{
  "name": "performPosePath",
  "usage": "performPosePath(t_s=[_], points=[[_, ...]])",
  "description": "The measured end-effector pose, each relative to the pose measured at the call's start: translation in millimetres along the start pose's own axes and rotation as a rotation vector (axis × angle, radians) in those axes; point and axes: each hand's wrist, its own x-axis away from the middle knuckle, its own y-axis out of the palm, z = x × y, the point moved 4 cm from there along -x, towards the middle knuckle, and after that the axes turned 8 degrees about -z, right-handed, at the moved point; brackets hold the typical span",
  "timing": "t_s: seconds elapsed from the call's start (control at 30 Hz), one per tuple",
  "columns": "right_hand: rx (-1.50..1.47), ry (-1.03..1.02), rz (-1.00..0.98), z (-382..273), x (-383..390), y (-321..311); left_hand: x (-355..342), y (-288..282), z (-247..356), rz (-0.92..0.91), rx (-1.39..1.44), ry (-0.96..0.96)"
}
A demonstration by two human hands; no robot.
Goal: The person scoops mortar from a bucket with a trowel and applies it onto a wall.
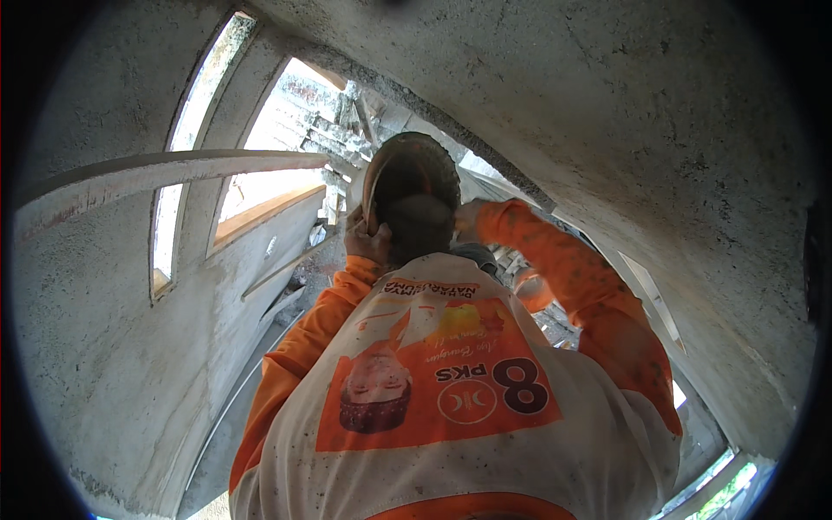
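Observation:
A dark, dirt-caked, bucket-like vessel (pixel 414 178) is held up in front of my chest, its round mouth tilted toward me. Its inside is shadowed, so the contents cannot be made out. My left hand (pixel 368 238) is closed on the left side of the rim, with thumb and fingers partly showing. On the opposite side, my right hand (pixel 468 220) presses against the vessel with the arm bent; most of its fingers are hidden. My sleeves are orange, and the printed white shirt front fills the lower middle.
Rough grey plastered walls (pixel 95 347) rise on both sides, with narrow window openings at left. A pale beam (pixel 182 169) juts in from the left. Stacked blocks and rubble lie beyond the vessel. An orange curved thing (pixel 533 290) shows below my right arm.

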Motion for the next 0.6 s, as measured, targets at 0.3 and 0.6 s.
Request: performPosePath(t_s=[0.3, 0.6], points=[[-0.014, 0.053, -0.062, 1, -19, 41, 16, 19, 1, 0.031, 0.014, -0.021], [0.054, 0.449, 0.402, 46, 19, 34, 61, 81, 26, 0.046, -0.093, 0.005]])
